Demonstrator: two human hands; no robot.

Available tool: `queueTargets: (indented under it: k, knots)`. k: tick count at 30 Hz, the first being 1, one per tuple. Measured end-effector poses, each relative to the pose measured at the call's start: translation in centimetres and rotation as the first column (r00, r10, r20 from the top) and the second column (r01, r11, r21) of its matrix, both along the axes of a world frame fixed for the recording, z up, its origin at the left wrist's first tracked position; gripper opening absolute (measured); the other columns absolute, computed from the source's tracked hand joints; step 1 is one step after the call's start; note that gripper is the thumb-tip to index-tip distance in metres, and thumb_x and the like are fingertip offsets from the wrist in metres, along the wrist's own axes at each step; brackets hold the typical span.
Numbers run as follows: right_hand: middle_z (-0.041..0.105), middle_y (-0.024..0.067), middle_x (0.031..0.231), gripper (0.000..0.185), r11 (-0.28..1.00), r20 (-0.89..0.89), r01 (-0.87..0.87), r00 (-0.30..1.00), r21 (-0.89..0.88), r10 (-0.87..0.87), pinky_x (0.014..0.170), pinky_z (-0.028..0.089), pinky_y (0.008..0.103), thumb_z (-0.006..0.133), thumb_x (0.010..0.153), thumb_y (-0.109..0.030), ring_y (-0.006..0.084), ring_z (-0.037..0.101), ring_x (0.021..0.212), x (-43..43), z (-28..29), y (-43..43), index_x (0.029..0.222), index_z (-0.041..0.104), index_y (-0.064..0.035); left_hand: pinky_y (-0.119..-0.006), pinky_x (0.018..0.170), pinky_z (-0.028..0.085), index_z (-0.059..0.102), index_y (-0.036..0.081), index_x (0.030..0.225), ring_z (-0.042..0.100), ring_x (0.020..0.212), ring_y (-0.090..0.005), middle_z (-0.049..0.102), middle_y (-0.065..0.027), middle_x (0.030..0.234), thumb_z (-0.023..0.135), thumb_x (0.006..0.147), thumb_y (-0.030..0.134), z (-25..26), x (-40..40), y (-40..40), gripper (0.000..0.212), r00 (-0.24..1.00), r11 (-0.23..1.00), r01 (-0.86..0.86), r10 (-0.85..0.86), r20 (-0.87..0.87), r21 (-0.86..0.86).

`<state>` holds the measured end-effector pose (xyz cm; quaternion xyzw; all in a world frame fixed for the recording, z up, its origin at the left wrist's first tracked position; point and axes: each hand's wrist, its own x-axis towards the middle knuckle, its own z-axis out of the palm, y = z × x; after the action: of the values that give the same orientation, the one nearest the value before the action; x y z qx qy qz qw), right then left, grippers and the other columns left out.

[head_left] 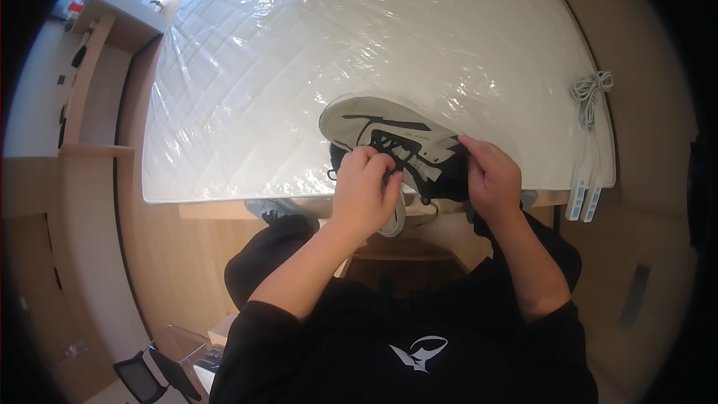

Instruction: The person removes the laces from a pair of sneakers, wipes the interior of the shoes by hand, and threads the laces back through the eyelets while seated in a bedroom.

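A grey and black lace-up sneaker (387,120) lies tilted near the front edge of a plastic-wrapped white mattress (252,95), its toe pointing left. My right hand (496,177) grips the black heel part at the shoe's right end. The fingers of my left hand (367,185) are bent together at the black laces (390,143) and appear to pinch something there, partly hidden by the fingers. Below my left hand a pale loop (397,221) hangs past the mattress edge. Something black with a small loop shows under the shoe's toe, mostly covered.
Two white power strips (583,199) hang over the mattress's front right corner, their bundled grey cord (589,92) lying above them. A wooden shelf unit (92,84) stands at the left. At the lower left are a clear plastic box (179,342) and a black-framed object (143,376).
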<state>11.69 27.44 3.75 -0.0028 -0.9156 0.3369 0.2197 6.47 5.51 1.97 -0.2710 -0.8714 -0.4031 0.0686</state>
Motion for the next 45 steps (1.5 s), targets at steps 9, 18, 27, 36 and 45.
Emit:
queueTargets:
  k: [9, 18, 27, 36, 45]
  knots:
    - [0.07, 0.0116, 0.097, 0.032, 0.999, 0.03, -0.041, 0.999, 0.011, 0.041, 0.072, 0.053, 0.0378, 0.057, 0.078, 0.005, 0.0323, 0.065, 0.082, -0.4, -1.2, 0.0, 0.105, 0.07, -0.0068, -0.045, 0.07, 0.043, 0.057, 0.006, 0.076, 0.055, 0.079, -0.0334, 0.057, -0.0123, 0.08, 0.062, 0.079, 0.007, 1.6, 0.9, 1.3, 0.006, 0.974, 0.962, 0.01, -0.072, 0.217, 0.274]
    - [0.07, 0.0121, 0.097, 0.032, 0.998, 0.048, -0.043, 0.998, 0.035, 0.041, 0.071, 0.053, 0.0384, 0.057, 0.079, 0.004, 0.0327, 0.066, 0.083, -0.3, -0.9, -0.2, 0.106, 0.069, -0.0068, -0.043, 0.084, 0.036, 0.056, 0.009, 0.067, 0.056, 0.093, -0.0274, 0.065, -0.005, 0.089, 0.053, 0.087, 0.031, 4.6, 0.9, -1.3, 0.029, 0.812, 0.738, 0.575, -0.569, -0.131, 0.355]
    - [0.07, 0.0128, 0.097, 0.032, 0.993, 0.038, -0.097, 0.994, -0.068, 0.1, 0.071, 0.053, 0.0372, 0.057, 0.078, 0.005, 0.0323, 0.066, 0.083, -0.3, -0.2, -0.5, 0.106, 0.069, -0.0058, -0.039, 0.086, 0.033, 0.065, 0.015, 0.087, 0.054, 0.097, -0.0246, 0.059, -0.0013, 0.096, 0.079, 0.063, 0.016, 1.5, -2.1, 0.0, 0.028, 0.954, 0.991, -0.058, 0.019, -0.3, -0.121]
    - [0.069, 0.0121, 0.093, 0.034, 0.994, 0.003, -0.098, 0.995, -0.045, 0.098, 0.068, 0.053, 0.0387, 0.056, 0.078, 0.004, 0.0332, 0.065, 0.079, 0.0, -0.3, -0.7, 0.106, 0.069, -0.0082, -0.038, 0.084, 0.033, 0.06, 0.014, 0.076, 0.056, 0.086, -0.0215, 0.062, 0.0018, 0.086, 0.071, 0.063, 0.007, 1.2, -2.2, 0.7, 0.019, 0.938, 0.993, -0.05, 0.009, -0.347, -0.11]
    - [0.068, 0.0104, 0.091, 0.031, 0.997, 0.081, -0.068, 0.995, 0.026, 0.066, 0.065, 0.052, 0.0408, 0.056, 0.079, 0.001, 0.0336, 0.065, 0.078, 0.0, -1.2, -0.8, 0.106, 0.068, -0.0097, -0.03, 0.082, 0.039, 0.05, 0.01, 0.087, 0.054, 0.082, -0.0171, 0.057, -0.0003, 0.084, 0.061, 0.067, -0.005, 0.5, -2.6, -1.4, 0.027, 0.892, 0.896, -0.001, -0.2, 0.405, 0.445]
